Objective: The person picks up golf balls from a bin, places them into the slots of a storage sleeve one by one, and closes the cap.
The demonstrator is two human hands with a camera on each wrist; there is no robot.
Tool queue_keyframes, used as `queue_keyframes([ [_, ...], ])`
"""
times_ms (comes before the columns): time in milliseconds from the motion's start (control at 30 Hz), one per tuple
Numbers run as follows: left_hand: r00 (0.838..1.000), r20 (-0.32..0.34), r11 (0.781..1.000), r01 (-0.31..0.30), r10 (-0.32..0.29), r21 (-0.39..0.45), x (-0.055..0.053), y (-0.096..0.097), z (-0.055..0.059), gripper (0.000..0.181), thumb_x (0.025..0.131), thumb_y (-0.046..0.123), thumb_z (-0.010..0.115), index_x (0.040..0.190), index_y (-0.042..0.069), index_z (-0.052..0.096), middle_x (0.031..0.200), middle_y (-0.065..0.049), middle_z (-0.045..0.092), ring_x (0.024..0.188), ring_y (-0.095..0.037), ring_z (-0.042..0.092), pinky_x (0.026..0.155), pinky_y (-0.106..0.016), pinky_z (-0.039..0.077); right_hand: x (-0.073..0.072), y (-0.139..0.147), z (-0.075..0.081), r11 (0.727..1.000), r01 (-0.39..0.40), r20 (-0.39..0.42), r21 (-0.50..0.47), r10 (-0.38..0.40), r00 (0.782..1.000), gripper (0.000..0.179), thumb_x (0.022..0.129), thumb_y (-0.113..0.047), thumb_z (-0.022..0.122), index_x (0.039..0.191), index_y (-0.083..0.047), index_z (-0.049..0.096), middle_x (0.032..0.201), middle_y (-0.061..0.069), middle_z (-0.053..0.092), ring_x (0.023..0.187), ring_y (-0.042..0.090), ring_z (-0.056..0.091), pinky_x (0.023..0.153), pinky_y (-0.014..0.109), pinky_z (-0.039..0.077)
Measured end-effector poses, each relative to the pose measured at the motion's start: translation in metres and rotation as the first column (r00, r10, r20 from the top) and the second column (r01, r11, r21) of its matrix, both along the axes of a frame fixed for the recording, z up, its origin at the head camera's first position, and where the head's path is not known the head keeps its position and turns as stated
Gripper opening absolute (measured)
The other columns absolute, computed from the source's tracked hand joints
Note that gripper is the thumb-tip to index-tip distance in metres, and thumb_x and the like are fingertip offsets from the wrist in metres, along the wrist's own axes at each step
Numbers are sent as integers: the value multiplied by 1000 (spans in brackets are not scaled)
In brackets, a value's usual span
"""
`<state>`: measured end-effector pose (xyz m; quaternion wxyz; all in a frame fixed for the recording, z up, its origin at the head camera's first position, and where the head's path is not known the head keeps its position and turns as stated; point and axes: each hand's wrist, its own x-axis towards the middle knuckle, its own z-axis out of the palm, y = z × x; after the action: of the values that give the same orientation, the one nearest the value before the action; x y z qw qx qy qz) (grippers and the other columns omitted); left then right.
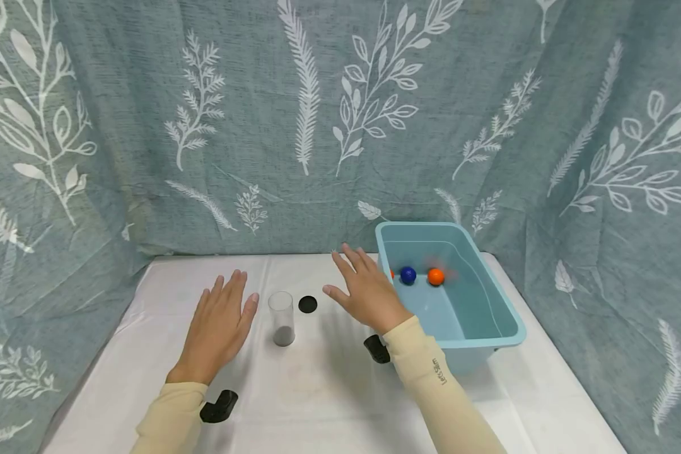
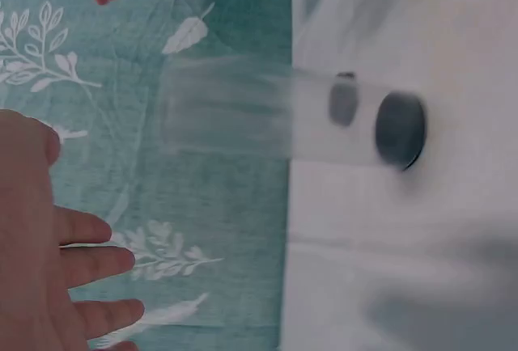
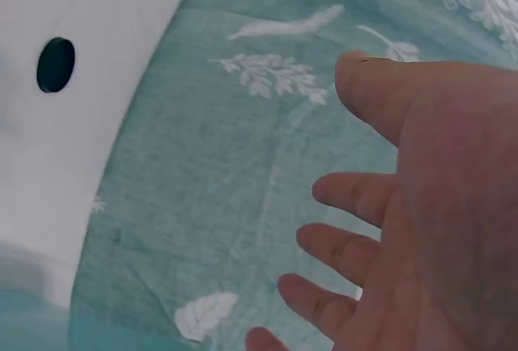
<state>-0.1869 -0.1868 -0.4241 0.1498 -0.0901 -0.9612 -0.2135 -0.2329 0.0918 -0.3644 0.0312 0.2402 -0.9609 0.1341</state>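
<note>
A clear cylinder (image 1: 281,314) with a dark base stands upright on the table between my hands; it is blurred in the left wrist view. Beside it lies a flat black disc (image 1: 308,304), also visible in the right wrist view. My left hand (image 1: 218,325) is held to the left of the cylinder, fingers straight, touching nothing. My right hand (image 1: 369,287) hovers between the disc and a blue plastic tub (image 1: 454,343), its fingers extended and apart with nothing held. Inside the tub are a dark blue ball (image 1: 408,275) and an orange ball (image 1: 436,277).
Part of another orange ball (image 1: 392,274) shows at the tub's left wall. A reddish blur appears behind the orange ball. White cloth covers the table (image 1: 295,391), and a patterned green-grey curtain (image 1: 250,126) hangs at the back and both sides.
</note>
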Motion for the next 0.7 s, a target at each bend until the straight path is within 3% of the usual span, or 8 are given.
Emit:
queue_keyframes([
  [233,988,154,981,-9,-21,194,4,3,-20,81,106,57,35,157,-5,22,156,-34,29,143,-53,26,115,-66,22,-6,18,23,992,31,11,-123,-29,1000,69,104,-52,49,160,-17,30,167,4,20,153,31,17,121,51,21],
  [400,963,261,939,-33,-62,344,3,9,-35,94,100,67,42,161,2,13,162,-21,27,146,-46,26,114,-64,26,-18,45,46,968,22,6,-251,-21,1000,63,106,-47,49,158,-16,34,164,5,29,150,29,26,118,53,29],
  [567,952,282,883,-32,-116,469,-2,18,-45,96,98,65,49,162,5,9,163,-15,29,148,-40,26,114,-63,28,-38,80,60,923,29,58,-383,-8,998,54,107,-41,48,154,-16,41,157,8,37,143,30,38,111,53,38],
  [700,956,261,846,-28,-133,533,-5,24,-49,98,95,59,61,159,1,16,159,-19,34,146,-39,33,116,-55,31,-52,104,58,913,93,144,-397,-38,989,52,107,-40,48,153,-15,43,156,8,40,139,31,42,109,53,41],
])
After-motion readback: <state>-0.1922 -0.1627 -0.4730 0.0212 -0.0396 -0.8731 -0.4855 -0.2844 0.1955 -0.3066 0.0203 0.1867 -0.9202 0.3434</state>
